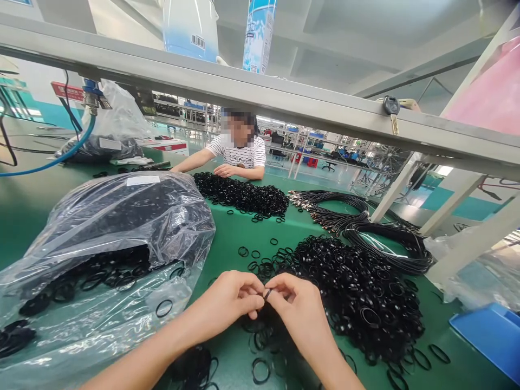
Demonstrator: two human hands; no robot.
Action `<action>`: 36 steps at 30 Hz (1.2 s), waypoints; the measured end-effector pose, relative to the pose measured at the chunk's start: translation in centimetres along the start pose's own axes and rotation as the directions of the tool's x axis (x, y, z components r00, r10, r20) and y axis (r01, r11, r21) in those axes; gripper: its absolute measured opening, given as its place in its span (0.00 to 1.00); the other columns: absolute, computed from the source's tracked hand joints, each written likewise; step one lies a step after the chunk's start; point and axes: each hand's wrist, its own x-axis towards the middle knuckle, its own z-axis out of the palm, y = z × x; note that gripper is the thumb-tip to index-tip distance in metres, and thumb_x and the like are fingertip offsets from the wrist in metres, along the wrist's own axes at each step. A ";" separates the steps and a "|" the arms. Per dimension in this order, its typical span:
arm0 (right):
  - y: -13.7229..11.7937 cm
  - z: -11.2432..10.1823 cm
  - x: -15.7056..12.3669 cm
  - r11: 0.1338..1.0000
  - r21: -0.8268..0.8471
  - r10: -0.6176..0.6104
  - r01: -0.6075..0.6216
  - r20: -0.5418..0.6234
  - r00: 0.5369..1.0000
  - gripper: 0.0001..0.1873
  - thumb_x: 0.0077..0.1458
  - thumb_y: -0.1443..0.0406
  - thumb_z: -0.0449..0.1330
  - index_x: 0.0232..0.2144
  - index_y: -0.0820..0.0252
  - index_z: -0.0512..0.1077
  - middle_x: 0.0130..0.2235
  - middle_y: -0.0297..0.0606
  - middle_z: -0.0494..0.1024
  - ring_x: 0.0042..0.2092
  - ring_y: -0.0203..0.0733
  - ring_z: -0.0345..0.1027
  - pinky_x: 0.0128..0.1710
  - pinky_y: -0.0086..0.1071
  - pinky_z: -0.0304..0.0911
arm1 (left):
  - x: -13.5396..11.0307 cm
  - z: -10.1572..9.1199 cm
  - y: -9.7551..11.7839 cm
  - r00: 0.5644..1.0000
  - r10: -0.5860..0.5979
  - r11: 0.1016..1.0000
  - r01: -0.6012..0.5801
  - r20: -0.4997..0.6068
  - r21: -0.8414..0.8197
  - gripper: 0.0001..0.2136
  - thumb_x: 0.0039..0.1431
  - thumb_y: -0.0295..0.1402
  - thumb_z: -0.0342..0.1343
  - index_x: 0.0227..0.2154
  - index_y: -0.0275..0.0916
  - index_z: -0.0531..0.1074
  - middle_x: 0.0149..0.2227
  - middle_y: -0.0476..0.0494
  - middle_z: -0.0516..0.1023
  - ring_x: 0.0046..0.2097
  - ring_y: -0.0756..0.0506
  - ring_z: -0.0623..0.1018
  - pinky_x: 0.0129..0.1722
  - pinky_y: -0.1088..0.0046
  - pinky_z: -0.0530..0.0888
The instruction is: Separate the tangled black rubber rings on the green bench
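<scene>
My left hand [239, 295] and my right hand [293, 297] meet fingertip to fingertip over the near middle of the green table. Both are closed in a pinch on one small black rubber ring [267, 294], mostly covered by the fingers. Just right of my right hand rises a large heap of black rings [357, 287]. Several loose rings lie beneath and around my hands, one of them a single ring [260, 371] near the front edge. To the left, a clear plastic bag [174, 211] lies with its mouth open and black rings inside.
Across the green table [231, 238], a person in a striped shirt [239, 154] sits behind another pile of rings [244, 192]. Coiled black cables [341, 206] lie at right, near a blue tray [487, 336]. A metal shelf beam [260, 86] crosses above, carrying a bucket [189, 27].
</scene>
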 end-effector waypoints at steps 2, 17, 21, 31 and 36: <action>0.4 -0.6 0.3 1.000 -0.001 0.003 -0.003 -0.044 0.999 0.08 0.50 0.70 0.58 0.25 0.56 0.76 0.25 0.28 0.77 0.27 0.37 0.67 0.26 0.27 0.57 | 0.1 0.2 -0.5 0.999 -0.018 1.000 0.019 -0.041 0.019 0.09 0.55 0.34 0.52 0.31 0.38 0.77 0.22 0.51 0.79 0.28 0.46 0.79 0.28 0.77 0.69; 0.9 3.6 -1.1 0.723 -0.534 -0.343 0.438 0.273 0.899 0.11 0.53 0.74 0.57 0.32 0.54 0.75 0.39 0.39 0.74 0.40 0.47 0.64 0.35 0.36 0.61 | 0.5 -2.1 -0.1 0.979 0.011 0.999 -0.021 -0.202 -0.050 0.11 0.55 0.32 0.52 0.38 0.40 0.78 0.41 0.48 0.83 0.42 0.44 0.80 0.43 0.72 0.74; 0.9 3.4 -0.6 0.873 -0.382 -0.276 0.302 0.122 0.953 0.11 0.52 0.76 0.56 0.26 0.57 0.73 0.33 0.35 0.74 0.37 0.42 0.65 0.34 0.33 0.59 | 0.2 -2.3 0.3 0.982 0.050 0.998 -0.040 -0.184 0.054 0.11 0.57 0.34 0.51 0.37 0.42 0.78 0.41 0.49 0.82 0.44 0.43 0.78 0.45 0.71 0.71; 0.9 0.6 0.4 0.986 0.160 0.038 -0.037 -0.003 0.999 0.07 0.49 0.68 0.57 0.23 0.59 0.73 0.26 0.33 0.76 0.31 0.39 0.68 0.33 0.29 0.61 | 0.2 -0.9 0.3 0.995 -0.030 0.999 0.032 -0.098 0.027 0.08 0.52 0.33 0.53 0.29 0.38 0.76 0.23 0.51 0.77 0.28 0.47 0.76 0.27 0.77 0.68; 1.6 -1.8 1.2 0.990 -0.136 0.019 -0.035 -0.123 0.992 0.07 0.52 0.68 0.55 0.26 0.58 0.72 0.28 0.33 0.75 0.31 0.41 0.69 0.32 0.31 0.59 | 0.3 -1.4 -0.4 0.996 -0.026 0.998 0.030 -0.088 0.054 0.12 0.52 0.28 0.50 0.33 0.38 0.78 0.30 0.48 0.81 0.33 0.45 0.78 0.32 0.74 0.72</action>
